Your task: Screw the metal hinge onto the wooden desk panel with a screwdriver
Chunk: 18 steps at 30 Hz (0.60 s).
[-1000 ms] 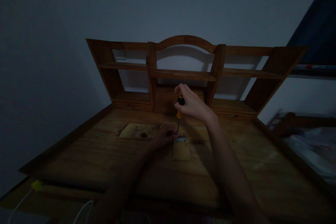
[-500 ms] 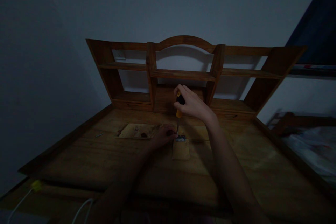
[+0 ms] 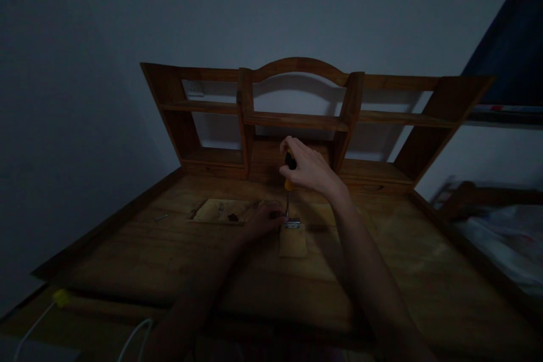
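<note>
My right hand [image 3: 311,167] is closed round the yellow and black handle of a screwdriver [image 3: 289,185], held upright with its shaft pointing down. The shaft's tip meets the left end of a small metal hinge [image 3: 292,224]. One leaf of that hinge lies on a small wooden block [image 3: 292,243] on the desk. Low beside the tip, my left hand [image 3: 268,218] has its fingers bent together at the hinge's left edge. What those fingers pinch, if anything, is too dark and small to make out.
A longer wooden board [image 3: 223,211] with a dark patch lies left of my left hand. Farther left is a small thin metal piece [image 3: 161,217]. A wooden shelf unit [image 3: 297,120] stands along the desk's back. White cord [image 3: 136,331] hangs at the front left.
Both hands stay at the hinge. The screwdriver remains upright there, with my right hand shifted only very slightly on the handle. The view itself has moved a little.
</note>
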Available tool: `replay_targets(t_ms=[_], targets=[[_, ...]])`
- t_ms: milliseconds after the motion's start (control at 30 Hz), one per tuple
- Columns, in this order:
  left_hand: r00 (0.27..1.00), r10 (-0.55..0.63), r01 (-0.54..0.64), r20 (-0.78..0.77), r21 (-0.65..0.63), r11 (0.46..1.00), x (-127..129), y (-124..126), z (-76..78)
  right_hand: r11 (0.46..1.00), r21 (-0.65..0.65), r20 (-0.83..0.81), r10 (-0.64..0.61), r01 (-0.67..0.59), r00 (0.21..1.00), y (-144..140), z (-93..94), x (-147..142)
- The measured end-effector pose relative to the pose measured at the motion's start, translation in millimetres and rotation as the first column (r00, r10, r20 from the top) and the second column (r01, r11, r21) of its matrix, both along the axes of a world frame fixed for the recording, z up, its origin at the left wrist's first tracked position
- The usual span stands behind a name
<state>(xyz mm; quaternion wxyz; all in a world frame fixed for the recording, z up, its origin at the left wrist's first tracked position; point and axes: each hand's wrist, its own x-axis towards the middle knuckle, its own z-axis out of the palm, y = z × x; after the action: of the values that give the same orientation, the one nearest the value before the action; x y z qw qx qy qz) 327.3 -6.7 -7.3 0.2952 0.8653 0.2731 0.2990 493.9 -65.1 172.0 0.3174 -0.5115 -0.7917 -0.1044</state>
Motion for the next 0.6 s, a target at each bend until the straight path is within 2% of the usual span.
replay_targets(t_ms=[233, 333, 600], targets=[[1.000, 0.011, -0.011, -0.004, -0.001, 1.000, -0.1, -5.9, 8.5, 1.000, 0.024, -0.037, 0.016, -0.016, 0.999, 1.3, 0.3, 0.5], [1.000, 0.015, -0.015, 0.003, -0.009, 1.000, 0.5, -4.8, 6.6, 0.999, 0.004, -0.057, 0.045, -0.045, 0.997, 0.2, 1.1, 0.1], [1.000, -0.003, 0.003, 0.015, -0.010, 1.000, -0.1, -1.9, 1.7, 1.000, 0.011, -0.023, 0.003, -0.003, 1.000, -1.5, 0.8, -0.5]])
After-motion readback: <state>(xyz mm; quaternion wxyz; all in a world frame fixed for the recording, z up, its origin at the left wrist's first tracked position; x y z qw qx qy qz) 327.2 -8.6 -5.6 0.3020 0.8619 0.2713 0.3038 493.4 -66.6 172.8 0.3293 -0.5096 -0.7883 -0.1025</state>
